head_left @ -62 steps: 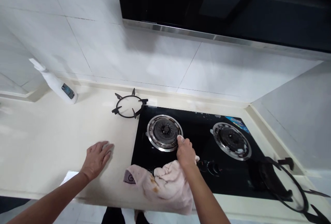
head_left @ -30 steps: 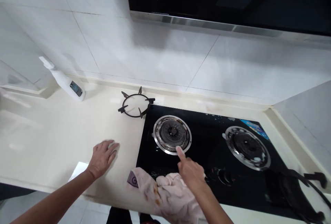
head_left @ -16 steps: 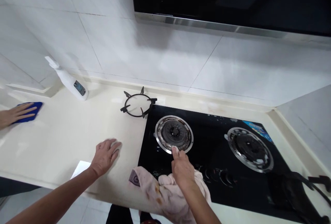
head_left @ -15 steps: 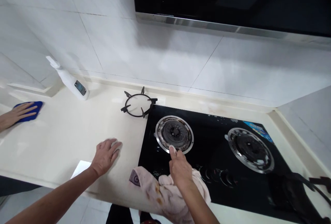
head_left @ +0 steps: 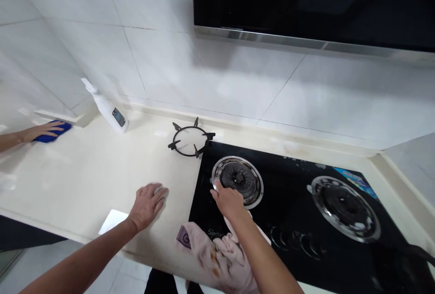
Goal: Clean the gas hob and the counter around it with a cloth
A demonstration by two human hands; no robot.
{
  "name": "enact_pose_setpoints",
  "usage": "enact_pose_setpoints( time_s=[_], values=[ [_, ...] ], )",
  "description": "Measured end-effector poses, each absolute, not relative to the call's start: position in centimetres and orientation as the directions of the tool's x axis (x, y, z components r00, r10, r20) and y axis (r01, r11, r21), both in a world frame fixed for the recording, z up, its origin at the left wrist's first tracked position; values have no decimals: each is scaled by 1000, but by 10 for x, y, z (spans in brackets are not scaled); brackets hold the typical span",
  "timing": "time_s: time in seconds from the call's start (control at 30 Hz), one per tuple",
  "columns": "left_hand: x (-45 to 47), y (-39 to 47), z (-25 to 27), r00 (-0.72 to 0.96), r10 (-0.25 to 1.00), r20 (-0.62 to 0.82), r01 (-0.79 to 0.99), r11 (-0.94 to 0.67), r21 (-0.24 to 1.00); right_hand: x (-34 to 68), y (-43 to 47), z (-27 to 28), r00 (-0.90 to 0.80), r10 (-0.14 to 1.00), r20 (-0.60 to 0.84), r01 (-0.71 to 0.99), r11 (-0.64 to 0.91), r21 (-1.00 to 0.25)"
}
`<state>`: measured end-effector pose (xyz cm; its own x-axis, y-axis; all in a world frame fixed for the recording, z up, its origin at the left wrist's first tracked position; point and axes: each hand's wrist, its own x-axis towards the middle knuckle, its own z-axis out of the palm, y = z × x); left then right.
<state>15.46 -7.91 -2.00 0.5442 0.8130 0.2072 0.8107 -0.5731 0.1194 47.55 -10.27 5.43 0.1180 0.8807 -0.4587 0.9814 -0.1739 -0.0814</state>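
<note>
Possible faults from here: slip of the pink towel over the near edge of the countertop, likely from apparent overhang plus drag by the right hand; snagging at the control knobs, just right of the right forearm; shift of the black pan support, at the far left corner of the hob, from an accidental knock; toppling of the white spray bottle, far left, from a bump by another person's hand on the blue cloth.

Right hand: index finger extended to the left side of the left burner, other fingers curled; grip on the towel hidden, cannot tell. Left hand: palm down on the countertop, left of the hob, fingers loosely spread, nothing visibly held.

Towel: bunched across the near left edge of the hob and onto the countertop, beneath the right forearm; soft, creased, with brown-orange stains and a purple corner label. Left burner: silver rim, dark centre, mottled residue between.
</note>
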Motion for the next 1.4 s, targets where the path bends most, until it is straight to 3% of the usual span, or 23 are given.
enact_pose_setpoints(
  time_s=[0.17,0.3,0.43,0.73,1.03,1.23,1.4],
  values=[
    [154,-79,-19,548,809,211,808,-578,115,472,-89,57,145,879,-454,974,-208,-93],
    [154,-79,-19,543,813,208,807,-574,135,493,-132,48,91,858,-506,986,-151,-78],
    [154,-80,-20,537,816,214,804,-572,160,504,-166,47,142,834,-533,982,-188,-33],
    [154,-81,-20,548,808,218,799,-582,148,451,-117,46,16,930,-368,995,-52,-88],
    [154,-81,-19,542,805,240,794,-585,169,463,-91,41,187,885,-426,973,-226,-42],
    [153,-81,-21,533,814,233,798,-574,180,456,-84,49,210,888,-409,964,-257,-63],
    [153,-81,-20,530,816,229,795,-573,200,467,-128,41,176,906,-385,978,-205,-35]
  ],
)
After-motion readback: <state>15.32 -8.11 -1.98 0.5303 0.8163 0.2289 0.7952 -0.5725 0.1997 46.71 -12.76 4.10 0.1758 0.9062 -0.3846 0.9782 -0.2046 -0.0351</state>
